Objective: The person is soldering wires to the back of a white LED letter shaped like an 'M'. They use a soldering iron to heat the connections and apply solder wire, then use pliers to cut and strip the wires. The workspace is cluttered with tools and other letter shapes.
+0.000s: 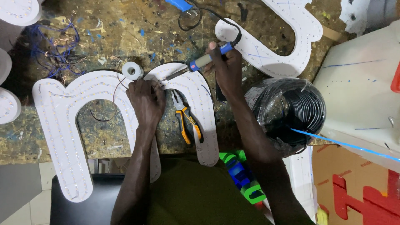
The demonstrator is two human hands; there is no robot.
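**Soldering on a big white letter**

Paint spots and scratches cover the old workbench I see below me. On it lies a big white m-shaped sign letter with rows of tiny lights. My right hand is closed around a soldering iron with a blue and grey handle. Its metal tip points at the top of the letter, by my left hand. My left hand presses flat on the letter, fingers bent; I cannot tell if it pinches anything. A small roll of solder wire sits just beside that hand. Orange and black pliers lie between the letter's legs. A coil of black cable sits to the right. Another white letter lies farther up.
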